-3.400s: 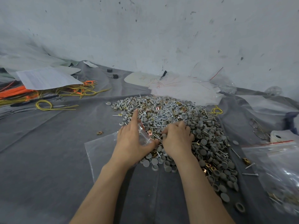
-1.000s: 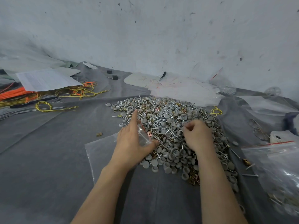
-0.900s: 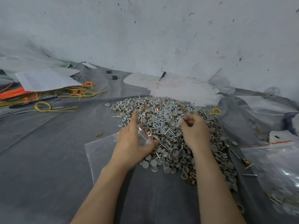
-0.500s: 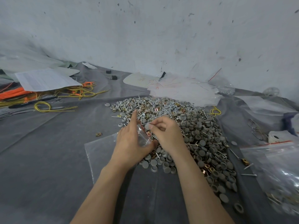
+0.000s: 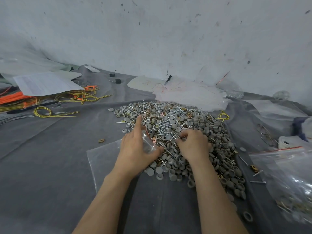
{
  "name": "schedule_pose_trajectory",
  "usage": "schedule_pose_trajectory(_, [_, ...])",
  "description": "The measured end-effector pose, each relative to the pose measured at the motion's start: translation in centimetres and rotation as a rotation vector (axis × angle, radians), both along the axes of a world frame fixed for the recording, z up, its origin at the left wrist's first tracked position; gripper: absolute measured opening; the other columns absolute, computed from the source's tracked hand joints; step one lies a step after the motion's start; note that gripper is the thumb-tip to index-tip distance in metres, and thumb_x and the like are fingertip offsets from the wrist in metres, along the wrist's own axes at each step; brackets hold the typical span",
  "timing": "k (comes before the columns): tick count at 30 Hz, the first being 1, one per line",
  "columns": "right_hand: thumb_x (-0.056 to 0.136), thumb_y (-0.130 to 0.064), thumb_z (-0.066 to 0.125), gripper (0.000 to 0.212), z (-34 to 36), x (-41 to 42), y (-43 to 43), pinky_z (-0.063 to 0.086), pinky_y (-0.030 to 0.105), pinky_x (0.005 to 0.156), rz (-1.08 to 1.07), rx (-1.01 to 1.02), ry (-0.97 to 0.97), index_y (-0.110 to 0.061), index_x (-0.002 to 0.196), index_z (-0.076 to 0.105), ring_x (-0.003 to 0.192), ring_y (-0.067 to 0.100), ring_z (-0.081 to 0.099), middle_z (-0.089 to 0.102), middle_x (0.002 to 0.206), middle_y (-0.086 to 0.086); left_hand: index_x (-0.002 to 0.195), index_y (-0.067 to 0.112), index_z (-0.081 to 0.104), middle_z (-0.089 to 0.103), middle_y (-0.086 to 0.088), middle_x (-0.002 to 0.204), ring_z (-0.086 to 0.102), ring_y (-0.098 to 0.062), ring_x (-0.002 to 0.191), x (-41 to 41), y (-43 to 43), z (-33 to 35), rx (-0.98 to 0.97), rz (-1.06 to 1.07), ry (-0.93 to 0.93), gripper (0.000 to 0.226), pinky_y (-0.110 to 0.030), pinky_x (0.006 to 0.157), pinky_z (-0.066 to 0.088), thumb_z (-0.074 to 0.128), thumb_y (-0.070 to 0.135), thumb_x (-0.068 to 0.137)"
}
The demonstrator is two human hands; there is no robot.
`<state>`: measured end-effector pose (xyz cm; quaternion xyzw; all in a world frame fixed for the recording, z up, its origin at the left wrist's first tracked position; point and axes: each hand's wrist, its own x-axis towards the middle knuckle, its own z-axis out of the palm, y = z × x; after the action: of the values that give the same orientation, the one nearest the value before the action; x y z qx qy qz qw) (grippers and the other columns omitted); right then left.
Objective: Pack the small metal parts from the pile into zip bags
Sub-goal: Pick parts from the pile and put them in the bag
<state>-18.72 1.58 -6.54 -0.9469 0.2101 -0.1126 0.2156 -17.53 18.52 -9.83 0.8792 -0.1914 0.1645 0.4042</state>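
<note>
Grey cloth (image 5: 50, 157); left hand (image 5: 136, 149) perhaps blocks bag (image 5: 103, 159) mouth.

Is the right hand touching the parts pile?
Touching. Head view shows the right hand on the pile, curled fingertips sunk into it; the left hand holds the zip bag.

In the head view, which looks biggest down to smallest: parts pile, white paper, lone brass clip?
1. parts pile
2. white paper
3. lone brass clip
The paper lies farther away, so its true size is unsure.
</note>
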Motion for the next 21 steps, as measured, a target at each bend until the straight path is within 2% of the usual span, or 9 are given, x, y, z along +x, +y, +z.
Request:
schedule_pose_trajectory(3, [0.091, -0.034, 0.058, 0.024, -0.12, 0.20, 0.30, 0.038, 0.043, 0.100, -0.017, -0.012, -0.025, -0.028, 0.113, 0.064, 0.120, 0.032, 0.046, 0.058, 0.124, 0.003, 0.151, 0.028, -0.002, 0.047, -0.002, 0.141, 0.041, -0.024, 0.130, -0.05, -0.01, 0.07, -0.005, -0.006, 0.004, 0.112, -0.038, 0.108, 0.032, 0.074, 0.053, 0.072])
schedule_pose_trajectory(9, [0.091, -0.035, 0.056, 0.029, 0.01, 0.07, 0.33, 0.040, 0.044, 0.098, -0.025, -0.031, 0.042, -0.023, 0.117, 0.064, 0.120, 0.032, 0.046, 0.055, 0.125, 0.007, 0.151, 0.029, -0.004, 0.045, 0.000, 0.143, 0.039, -0.023, 0.131, 0.02, 0.01, -0.01, -0.006, -0.021, 0.017, 0.113, -0.037, 0.109, 0.030, 0.072, 0.055, 0.072])
schedule_pose_trajectory(13, [0.092, -0.020, 0.055, 0.014, 0.05, -0.08, 0.22, 0.046, 0.046, 0.095, 0.037, 0.161, -0.097, -0.019, 0.102, 0.065, 0.101, 0.024, 0.058, 0.065, 0.107, 0.002, 0.151, 0.030, -0.003, 0.046, 0.000, 0.142, 0.040, -0.023, 0.131, 0.10, 0.03, -0.11, -0.014, -0.017, 0.015, 0.113, -0.038, 0.109, 0.031, 0.072, 0.057, 0.071])
schedule_pose_trajectory(16, [0.093, -0.015, 0.054, 0.018, 0.22, -0.28, 0.07, 0.045, 0.047, 0.096, 0.038, 0.193, -0.138, -0.017, 0.107, 0.064, 0.097, 0.022, 0.061, 0.067, 0.104, 0.001, 0.150, 0.032, -0.003, 0.046, 0.001, 0.142, 0.041, -0.022, 0.130, 0.16, 0.06, -0.18, -0.022, -0.021, 0.009, 0.113, -0.040, 0.109, 0.033, 0.071, 0.059, 0.070])
schedule_pose_trajectory(19, [0.091, -0.015, 0.055, 0.021, 0.36, -0.29, -0.32, 0.047, 0.045, 0.094, 0.019, 0.133, -0.069, -0.018, 0.111, 0.063, 0.101, 0.024, 0.060, 0.066, 0.108, 0.002, 0.150, 0.035, -0.002, 0.048, 0.006, 0.138, 0.043, -0.018, 0.126, 0.21, 0.04, -0.16, -0.067, -0.019, -0.008, 0.111, -0.036, 0.105, 0.035, 0.072, 0.057, 0.070])
schedule_pose_trajectory(21, [0.090, -0.015, 0.057, 0.023, 0.47, -0.22, -0.35, 0.047, 0.044, 0.094, 0.026, 0.102, -0.007, -0.018, 0.112, 0.064, 0.104, 0.026, 0.059, 0.065, 0.111, 0.003, 0.149, 0.038, 0.001, 0.050, 0.016, 0.127, 0.048, -0.006, 0.118, 0.08, -0.02, 0.41, -0.182, -0.019, 0.017, 0.109, -0.026, 0.098, 0.037, 0.071, 0.060, 0.069])
